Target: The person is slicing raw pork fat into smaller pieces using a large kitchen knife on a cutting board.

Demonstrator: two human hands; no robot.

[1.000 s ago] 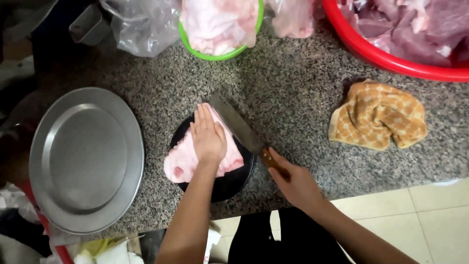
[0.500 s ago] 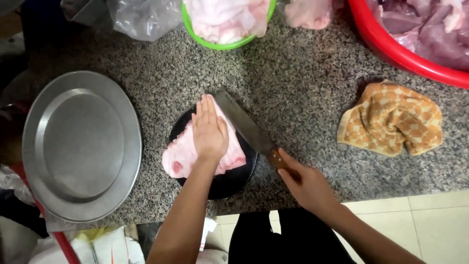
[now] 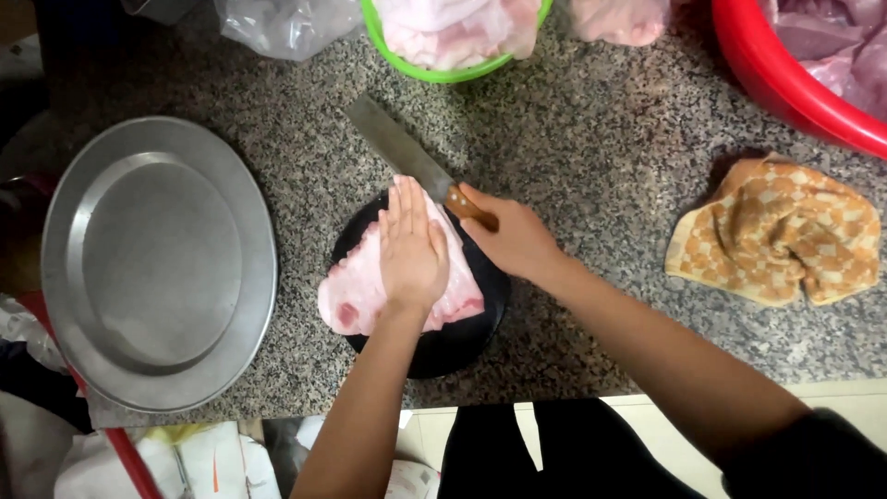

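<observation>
A slab of pale pink raw meat (image 3: 356, 298) lies on a round black board (image 3: 462, 337) on the speckled granite counter (image 3: 591, 139). My left hand (image 3: 411, 248) presses flat on top of the meat, fingers together and pointing away from me. My right hand (image 3: 513, 238) grips the wooden handle of a cleaver (image 3: 397, 148). Its wide steel blade points up and left, lying past the far edge of the meat, close to my left fingertips.
A large round metal tray (image 3: 157, 263) sits left of the board. A green bowl (image 3: 443, 69) and a red tub (image 3: 785, 88), both holding raw meat, stand at the back. A checked orange cloth (image 3: 781, 231) lies on the right. Plastic bags sit at the back left.
My right hand has carried the cleaver from the right side of the meat up and over to its far edge. My left hand stays flat on the meat.
</observation>
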